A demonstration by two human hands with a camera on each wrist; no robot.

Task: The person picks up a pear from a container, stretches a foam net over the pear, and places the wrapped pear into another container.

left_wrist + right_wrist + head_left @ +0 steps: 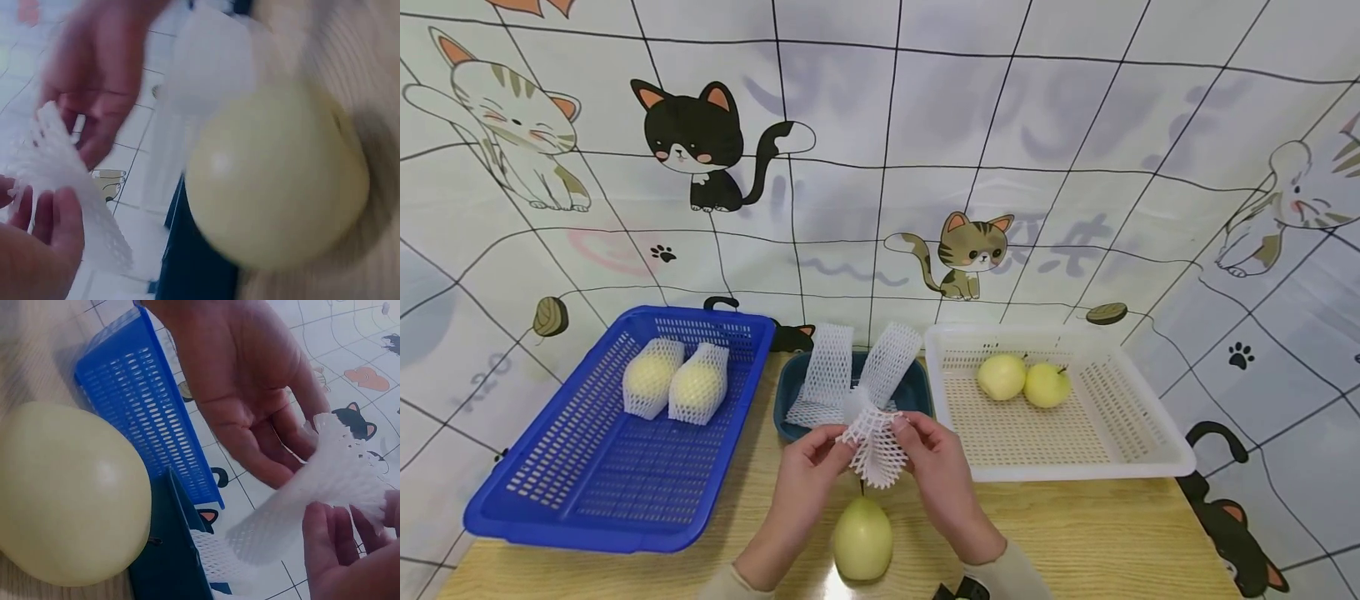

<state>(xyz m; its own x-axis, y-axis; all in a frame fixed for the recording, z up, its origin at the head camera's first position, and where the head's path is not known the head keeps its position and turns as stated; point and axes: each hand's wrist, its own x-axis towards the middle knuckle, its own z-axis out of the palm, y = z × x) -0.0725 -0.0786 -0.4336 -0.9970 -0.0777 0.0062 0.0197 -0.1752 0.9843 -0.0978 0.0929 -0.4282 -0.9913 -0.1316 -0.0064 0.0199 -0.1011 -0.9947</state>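
"Three containers stand on your light wood-grain table (1112, 533). Which is largest?"

"Your blue slotted plastic basket (632, 487), at left, containing two net-wrapped yellow-green fruits (653, 379). At right, note the white slotted plastic basket (1075, 473) with two bare yellow-green fruits (1002, 377). Between them, the smaller dark teal plastic tray (790, 371) bears spare white foam nets (829, 358)."

"What is the state of your hands?"

"Your left hand (801, 479) and right hand (943, 475) are close together, each pinching one white foam net sleeve (880, 458) between thumb and fingers. The sleeve is bunched, its flared edge on your side."

"Locate the loose round yellow-green fruit (862, 542)."

"It rests on the table, between you and the tray, below your hands; the head view puts it slightly nearer your left. Treat its axis as the governing relation: the thin dark stem (862, 487) appears to point away from you, towards the tray, with the sleeve's flared edge just beyond. The right wrist view shows fruit and sleeve apart."
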